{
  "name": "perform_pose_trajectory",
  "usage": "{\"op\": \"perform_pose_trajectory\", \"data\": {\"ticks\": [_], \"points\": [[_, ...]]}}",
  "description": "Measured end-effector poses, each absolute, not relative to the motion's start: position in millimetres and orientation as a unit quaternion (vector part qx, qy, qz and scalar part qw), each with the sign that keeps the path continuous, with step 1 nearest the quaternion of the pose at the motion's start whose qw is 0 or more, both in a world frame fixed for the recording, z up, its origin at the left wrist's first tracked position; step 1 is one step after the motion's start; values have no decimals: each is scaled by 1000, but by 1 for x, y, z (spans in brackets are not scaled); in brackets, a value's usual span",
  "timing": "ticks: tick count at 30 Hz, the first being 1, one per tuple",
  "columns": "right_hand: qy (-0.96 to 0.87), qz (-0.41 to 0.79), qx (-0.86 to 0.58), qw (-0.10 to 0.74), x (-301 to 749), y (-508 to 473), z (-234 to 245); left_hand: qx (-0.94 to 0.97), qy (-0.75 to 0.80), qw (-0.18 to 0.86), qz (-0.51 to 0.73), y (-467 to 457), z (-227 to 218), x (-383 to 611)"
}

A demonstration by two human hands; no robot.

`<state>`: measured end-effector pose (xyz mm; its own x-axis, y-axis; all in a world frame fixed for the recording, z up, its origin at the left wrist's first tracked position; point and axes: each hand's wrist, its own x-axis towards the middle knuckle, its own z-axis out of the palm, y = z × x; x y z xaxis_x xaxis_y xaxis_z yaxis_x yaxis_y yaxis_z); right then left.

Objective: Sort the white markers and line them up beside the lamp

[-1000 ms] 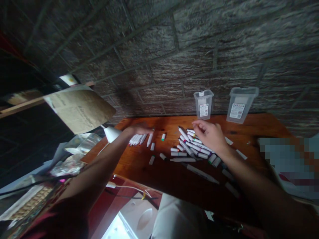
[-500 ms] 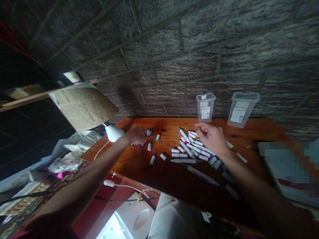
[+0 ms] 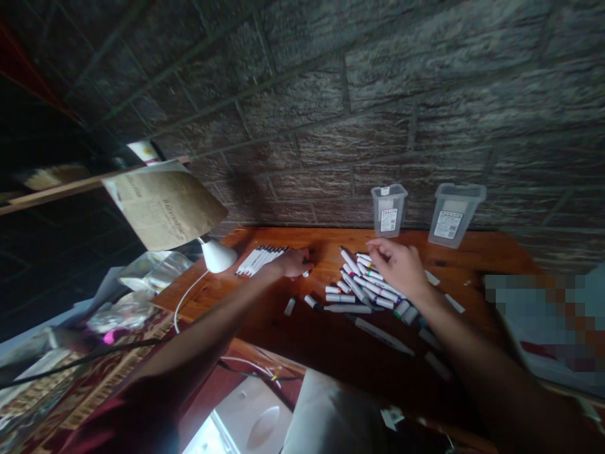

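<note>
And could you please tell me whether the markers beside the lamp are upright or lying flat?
Lying flat: the row of markers shows its long white barrels side by side on the table.

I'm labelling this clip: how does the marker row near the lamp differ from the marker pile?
The marker row lies neatly side by side; the marker pile is jumbled, pointing various ways. The marker row is nearer the left hand; the marker pile, nearer the right hand. Both are mostly white.

Remotely, I register a white lamp base (image 3: 218,256) beneath a printed paper shade (image 3: 165,205), a white cup-like object (image 3: 143,151) at the wooden shelf (image 3: 57,193), crumpled plastic (image 3: 120,312) left of the base, and a dark block-patterned wall (image 3: 307,107) behind.
</note>
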<state>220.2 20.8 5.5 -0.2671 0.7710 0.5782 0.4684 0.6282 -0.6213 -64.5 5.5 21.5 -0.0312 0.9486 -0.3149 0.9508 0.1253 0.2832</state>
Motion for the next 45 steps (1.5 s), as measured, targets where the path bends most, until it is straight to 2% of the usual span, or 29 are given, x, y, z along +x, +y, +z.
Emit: {"op": "perform_pose_trajectory", "data": {"ticks": [7, 12, 17, 22, 28, 36, 45], "points": [[-774, 172, -399, 460, 222, 22, 10, 724, 652, 222, 42, -2, 46, -57], [-775, 171, -400, 458, 222, 22, 9, 736, 653, 141, 112, -7, 42, -72], [-780, 171, -399, 450, 221, 20, 10, 761, 608, 192, 119, -14, 16, -54], [-784, 157, -404, 445, 220, 20, 10, 794, 545, 246, 106, -14, 21, -31], [-780, 176, -401, 446, 221, 20, 10, 838, 545, 20, 29, 14, 36, -21], [-769, 175, -403, 464, 224, 28, 9, 899, 434, -26, -61, 43, 39, 6], [-767, 169, -415, 459, 226, 27, 11, 868, 481, -97, -73, 38, 45, -12]]}}
